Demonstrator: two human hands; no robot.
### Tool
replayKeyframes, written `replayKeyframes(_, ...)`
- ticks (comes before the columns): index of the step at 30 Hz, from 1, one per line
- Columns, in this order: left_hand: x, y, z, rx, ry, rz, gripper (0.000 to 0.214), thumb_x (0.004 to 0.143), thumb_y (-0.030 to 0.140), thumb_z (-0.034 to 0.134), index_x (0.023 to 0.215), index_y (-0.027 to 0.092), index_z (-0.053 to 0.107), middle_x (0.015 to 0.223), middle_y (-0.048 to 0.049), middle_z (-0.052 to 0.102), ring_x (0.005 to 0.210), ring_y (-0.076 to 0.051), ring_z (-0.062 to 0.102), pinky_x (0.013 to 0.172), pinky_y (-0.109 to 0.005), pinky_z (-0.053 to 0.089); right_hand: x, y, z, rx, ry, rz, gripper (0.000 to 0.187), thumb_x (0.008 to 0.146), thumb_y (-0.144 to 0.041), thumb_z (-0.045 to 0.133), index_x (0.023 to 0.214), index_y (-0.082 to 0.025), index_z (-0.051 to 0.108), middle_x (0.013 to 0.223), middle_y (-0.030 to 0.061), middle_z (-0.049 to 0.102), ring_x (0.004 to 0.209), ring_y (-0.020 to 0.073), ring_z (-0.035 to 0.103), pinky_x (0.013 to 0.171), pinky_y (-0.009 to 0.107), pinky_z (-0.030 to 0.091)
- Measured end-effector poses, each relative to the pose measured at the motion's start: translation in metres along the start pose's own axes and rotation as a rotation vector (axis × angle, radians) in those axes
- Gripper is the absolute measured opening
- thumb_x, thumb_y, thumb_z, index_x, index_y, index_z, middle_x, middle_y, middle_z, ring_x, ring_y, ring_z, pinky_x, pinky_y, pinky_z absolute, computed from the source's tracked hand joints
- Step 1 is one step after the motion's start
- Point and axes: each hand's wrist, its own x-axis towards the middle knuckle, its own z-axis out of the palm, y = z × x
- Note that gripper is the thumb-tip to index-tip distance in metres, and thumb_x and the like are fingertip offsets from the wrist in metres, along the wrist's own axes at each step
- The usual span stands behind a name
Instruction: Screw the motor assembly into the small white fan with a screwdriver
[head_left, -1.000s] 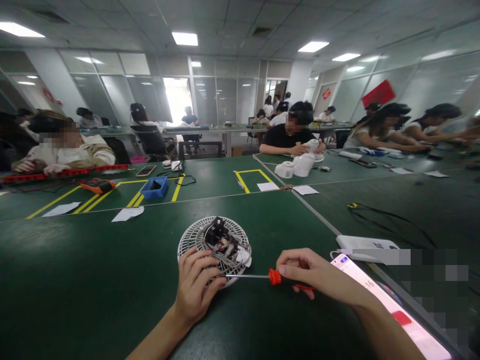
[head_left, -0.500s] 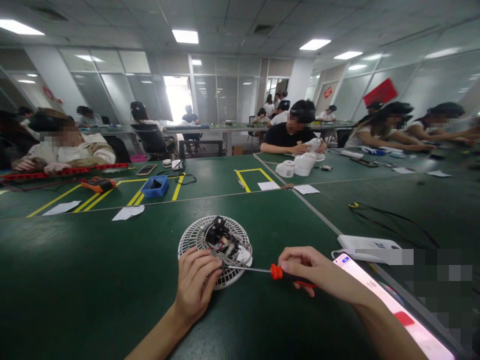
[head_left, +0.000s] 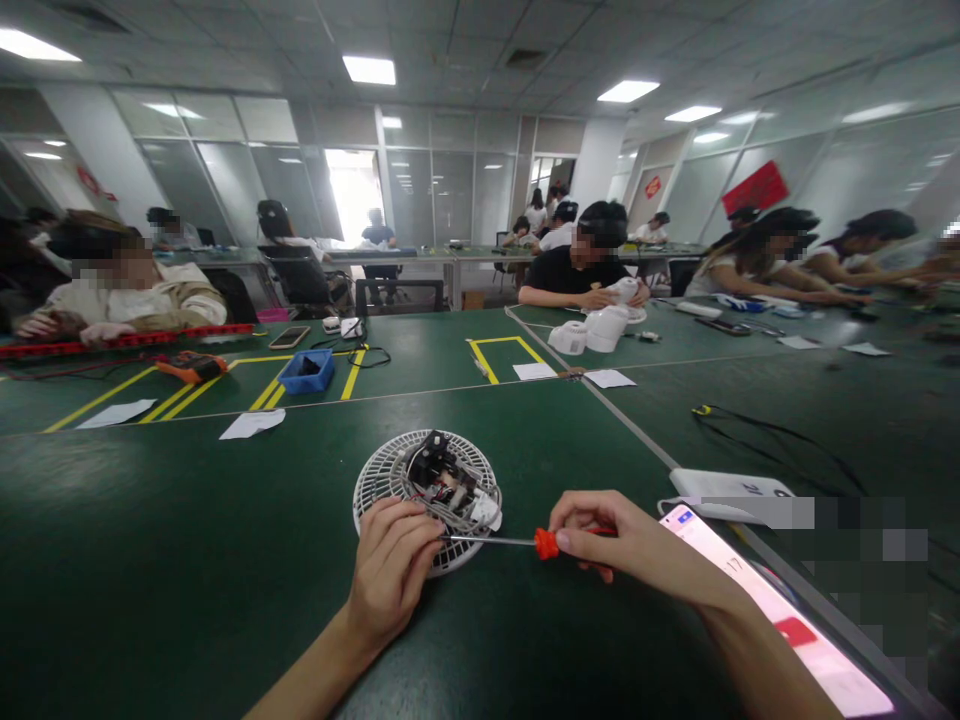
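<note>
A round white fan grille lies on the green table in front of me, with a black motor and wires on top of it. My left hand rests on the grille's near edge, fingers curled over it. My right hand is closed on a red-handled screwdriver. The screwdriver's thin shaft points left, and its tip touches the wired part near my left fingertips.
A phone with a lit screen and a white box lie right of my right hand. Further back are paper slips, a blue tray, yellow tape lines and a black cable. Other people work at the far tables.
The screwdriver's shaft has swung up slightly towards the motor, and my right hand has shifted a little left. My left hand keeps its hold on the grille.
</note>
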Motion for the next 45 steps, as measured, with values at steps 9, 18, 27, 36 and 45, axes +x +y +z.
replayKeyframes(9, 0.001, 0.001, -0.002, -0.024, -0.026, 0.049, 0.022, 0.091, 0.009, 0.059, 0.11, 0.018, 0.065, 0.096, -0.0032, 0.074, 0.1, -0.019, 0.064, 0.101, -0.039, 0.046, -0.002, -0.004, -0.003, -0.016, -0.006, 0.035, 0.038, 0.082, -0.052, 0.075, 0.09, -0.016, 0.068, 0.075, 0.0022, 0.065, 0.064, 0.0133, 0.055, 0.049, 0.02, 0.044)
replayKeyframes(18, 0.0, 0.001, -0.003, -0.039, -0.048, 0.064, 0.021, 0.091, 0.008, 0.058, 0.109, 0.017, 0.065, 0.097, -0.0042, 0.074, 0.102, -0.019, 0.063, 0.102, -0.039, 0.045, -0.004, -0.01, -0.003, -0.062, 0.016, -0.059, 0.031, 0.081, -0.045, 0.077, 0.088, -0.016, 0.067, 0.081, 0.0016, 0.066, 0.073, 0.0153, 0.058, 0.065, 0.026, 0.044)
replayKeyframes(27, -0.001, -0.001, -0.002, -0.01, -0.024, 0.095, 0.022, 0.092, 0.008, 0.057, 0.11, 0.017, 0.065, 0.099, -0.005, 0.073, 0.104, -0.02, 0.063, 0.102, -0.041, 0.046, -0.004, -0.002, 0.001, -0.082, -0.085, 0.029, 0.038, 0.071, -0.034, 0.087, 0.09, -0.018, 0.058, 0.077, -0.0042, 0.057, 0.069, 0.0118, 0.053, 0.06, 0.022, 0.042)
replayKeyframes(36, -0.015, -0.013, 0.006, -0.01, 0.114, 0.045, 0.072, 0.093, 0.022, 0.059, 0.156, 0.034, 0.024, 0.163, -0.0111, 0.025, 0.147, -0.031, 0.035, 0.117, -0.054, 0.036, -0.007, -0.003, 0.001, 0.015, -0.093, 0.082, 0.041, 0.087, -0.056, 0.069, 0.093, -0.016, 0.059, 0.072, -0.0021, 0.057, 0.057, 0.0098, 0.05, 0.046, 0.018, 0.04)
replayKeyframes(45, 0.024, -0.025, 0.018, 0.162, -0.071, -0.243, 0.049, 0.098, 0.035, 0.052, 0.144, 0.025, 0.041, 0.149, -0.0135, 0.044, 0.146, -0.032, 0.034, 0.117, -0.056, 0.034, -0.004, 0.008, -0.013, 0.107, 0.06, 0.16, 0.041, 0.086, -0.058, 0.065, 0.085, -0.018, 0.056, 0.057, -0.0059, 0.054, 0.041, 0.0053, 0.043, 0.037, 0.015, 0.035)
